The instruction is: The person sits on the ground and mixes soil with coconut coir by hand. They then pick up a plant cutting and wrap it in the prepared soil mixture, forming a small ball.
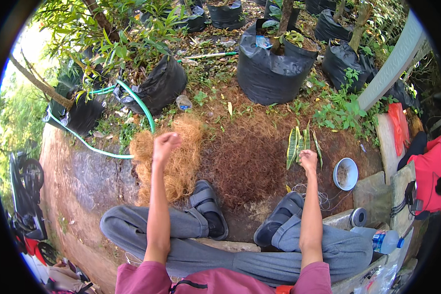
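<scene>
My left hand point(166, 147) is curled into a loose fist above a heap of golden-brown plant fibre point(185, 161). No object shows between its fingers. My right hand point(308, 160) is also curled, and it overlaps the lower part of several yellow-edged snake plant leaves point(293, 145) in the view. Nothing can be made out in its grasp; a thin strand would be too fine to see. Between the hands a mat of dark reddish-brown fibre point(248, 167) covers the ground. Thin pale string point(325, 200) lies in loose loops below my right hand.
A light blue bowl point(345, 174) with bits inside stands at right. Nearby are a round grey-rimmed object point(358, 217) and a plastic water bottle point(387, 241). Black planting bags point(275, 73) line the far side. A green hose point(141, 103) curves at left. Another person's red garment point(428, 176) shows far right.
</scene>
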### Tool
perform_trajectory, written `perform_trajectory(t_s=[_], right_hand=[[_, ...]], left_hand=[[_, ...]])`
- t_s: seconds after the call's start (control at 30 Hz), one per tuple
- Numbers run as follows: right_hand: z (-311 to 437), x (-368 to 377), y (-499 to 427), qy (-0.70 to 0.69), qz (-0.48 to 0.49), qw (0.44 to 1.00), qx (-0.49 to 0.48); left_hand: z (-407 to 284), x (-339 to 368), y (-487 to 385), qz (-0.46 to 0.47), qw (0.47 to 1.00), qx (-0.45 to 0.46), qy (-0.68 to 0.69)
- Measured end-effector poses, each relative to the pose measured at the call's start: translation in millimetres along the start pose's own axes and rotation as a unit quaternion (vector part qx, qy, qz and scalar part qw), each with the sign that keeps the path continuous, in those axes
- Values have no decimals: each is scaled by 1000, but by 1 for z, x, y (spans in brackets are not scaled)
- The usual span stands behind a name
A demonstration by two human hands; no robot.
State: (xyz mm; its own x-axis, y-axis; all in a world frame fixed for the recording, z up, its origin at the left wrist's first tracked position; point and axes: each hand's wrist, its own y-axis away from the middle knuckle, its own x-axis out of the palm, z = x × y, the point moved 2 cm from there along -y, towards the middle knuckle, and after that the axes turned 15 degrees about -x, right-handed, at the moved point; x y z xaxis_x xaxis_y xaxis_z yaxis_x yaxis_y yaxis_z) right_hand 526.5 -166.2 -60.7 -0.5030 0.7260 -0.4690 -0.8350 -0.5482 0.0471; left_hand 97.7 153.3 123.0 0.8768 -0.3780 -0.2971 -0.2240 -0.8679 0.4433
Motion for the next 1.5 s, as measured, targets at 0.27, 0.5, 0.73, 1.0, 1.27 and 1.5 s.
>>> perform_trajectory(t_s=[0.27, 0.5, 0.73, 1.0, 1.27, 1.5], right_hand=[[12, 3, 17, 136, -2, 990, -26], [28, 31, 43, 257, 124, 954, 91], [0, 48, 30, 222, 141, 960, 101], [-18, 58, 17, 96, 119, 977, 152], [93, 16, -26, 158, -3, 982, -102], [229, -12, -26, 116, 89, 966, -214]], left_hand=[[17, -63, -3, -497, 855, 20, -148], [3, 1, 10, -351, 932, 42, -76], [1, 45, 24, -269, 953, 102, -90], [-1, 89, 36, -186, 966, 154, -87], [-4, 108, 42, -108, 974, 180, -81], [-15, 131, 57, 57, 988, 143, -31]])
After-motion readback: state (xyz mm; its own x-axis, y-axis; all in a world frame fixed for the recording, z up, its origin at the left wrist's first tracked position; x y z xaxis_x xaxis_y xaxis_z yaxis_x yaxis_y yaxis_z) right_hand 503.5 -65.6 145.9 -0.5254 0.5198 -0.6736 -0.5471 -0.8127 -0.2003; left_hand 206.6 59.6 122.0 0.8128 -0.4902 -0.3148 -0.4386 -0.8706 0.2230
